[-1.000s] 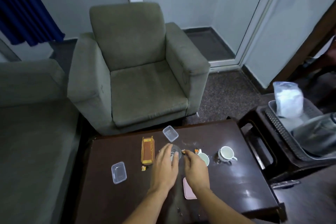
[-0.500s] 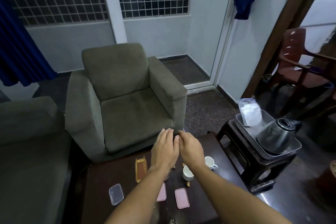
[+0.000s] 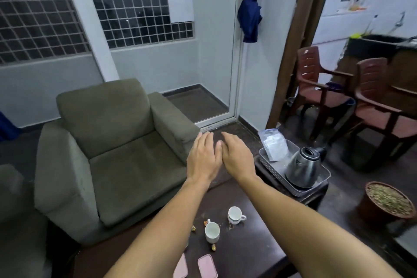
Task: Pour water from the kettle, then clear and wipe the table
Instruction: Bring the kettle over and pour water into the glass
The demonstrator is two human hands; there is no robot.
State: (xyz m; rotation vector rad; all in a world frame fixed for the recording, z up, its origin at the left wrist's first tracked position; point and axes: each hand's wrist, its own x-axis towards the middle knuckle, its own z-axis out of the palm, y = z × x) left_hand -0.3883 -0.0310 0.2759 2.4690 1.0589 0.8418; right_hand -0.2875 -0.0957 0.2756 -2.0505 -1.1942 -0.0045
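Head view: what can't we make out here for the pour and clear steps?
- Kettle: water level hidden by its steel wall.
- Both cups: look white inside; any liquid can't be confirmed.
- Small bits on the table: too small to identify.
- Pink lids: cut off by the bottom edge.
- Left hand and right hand: palms face away, so contents unseen.

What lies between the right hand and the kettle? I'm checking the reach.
Head view: only the grey tray's near corner; the right hand reaches the kettle unobstructed.
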